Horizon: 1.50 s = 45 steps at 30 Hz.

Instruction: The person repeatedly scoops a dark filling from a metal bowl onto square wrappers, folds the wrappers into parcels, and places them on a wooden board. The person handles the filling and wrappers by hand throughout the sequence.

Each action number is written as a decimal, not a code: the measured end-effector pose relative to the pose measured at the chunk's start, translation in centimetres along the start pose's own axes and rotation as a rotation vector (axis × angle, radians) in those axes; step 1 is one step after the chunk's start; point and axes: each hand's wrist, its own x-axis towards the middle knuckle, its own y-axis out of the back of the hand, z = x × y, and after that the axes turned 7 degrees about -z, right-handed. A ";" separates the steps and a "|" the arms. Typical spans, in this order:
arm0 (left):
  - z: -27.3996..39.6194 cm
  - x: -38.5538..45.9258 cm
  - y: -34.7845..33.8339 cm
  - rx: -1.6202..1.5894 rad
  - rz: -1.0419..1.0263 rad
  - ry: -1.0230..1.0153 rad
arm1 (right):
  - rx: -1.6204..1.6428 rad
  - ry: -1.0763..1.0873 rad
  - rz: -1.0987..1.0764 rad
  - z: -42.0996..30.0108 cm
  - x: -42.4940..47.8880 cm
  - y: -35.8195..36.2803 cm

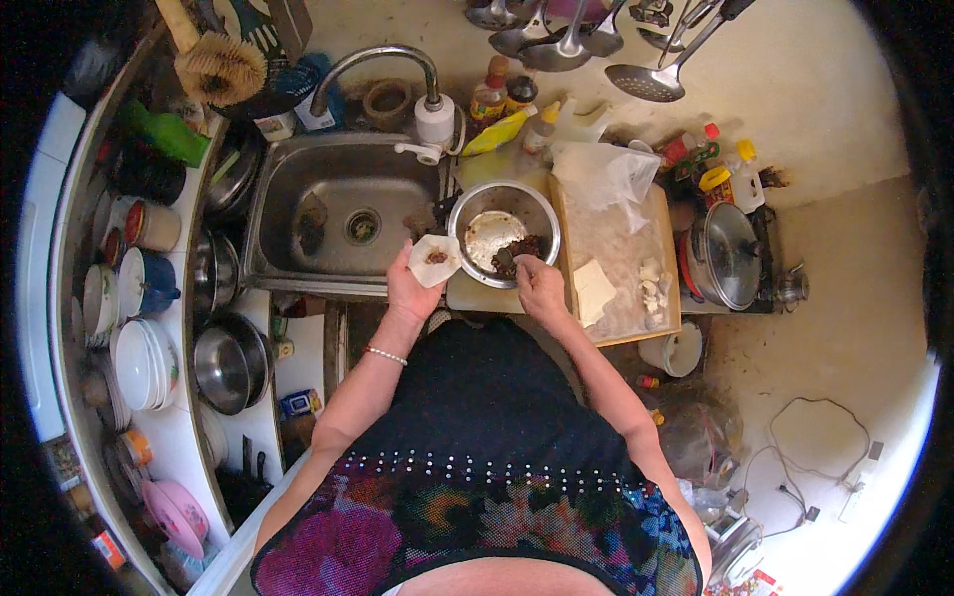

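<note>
On my left hand [414,287] lies a pale dough wrapper [434,261] with a small dab of dark filling [437,257] at its middle. My right hand [541,287] grips a spoon [506,261], its bowl down in the dark minced filling [527,247]. That filling is gathered at the near right side of a stainless steel bowl [456,221]. To the right, a floured wooden tray [607,223] holds a stack of wrappers [594,292] and several folded dumplings [654,287]. A clear plastic bag [607,171] covers the tray's far end.
A steel sink [298,179] with a faucet [434,119] lies left of the bowl. Sauce bottles [488,100] stand behind it. Beyond the tray, a lidded pot [727,253] sits on the stove. Ladles [555,52] hang on the wall. Shelves of dishes [141,365] line the left.
</note>
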 end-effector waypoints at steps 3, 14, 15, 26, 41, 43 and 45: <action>-0.2 0.0 0.3 -0.014 -0.036 0.030 | -0.042 -0.084 -0.050 0.3 0.4 -1.0; -0.6 0.3 1.2 0.008 -0.021 0.063 | -0.092 -0.095 0.025 -0.2 1.0 -2.0; -0.6 0.3 1.1 0.016 -0.004 0.061 | -0.091 -0.073 0.029 -0.1 1.1 -2.0; 0.0 0.5 1.8 -0.026 -0.023 0.085 | -0.080 -0.063 0.007 0.2 1.0 -2.2; 0.0 0.1 1.5 0.019 0.024 0.076 | -0.114 0.001 0.038 0.7 1.0 -2.2; 0.0 0.3 1.7 0.007 0.017 0.079 | -0.095 -0.033 -0.029 0.6 1.1 -2.2; 0.0 0.4 2.0 -0.010 -0.003 0.085 | -0.028 -0.099 -0.144 0.6 1.3 -1.9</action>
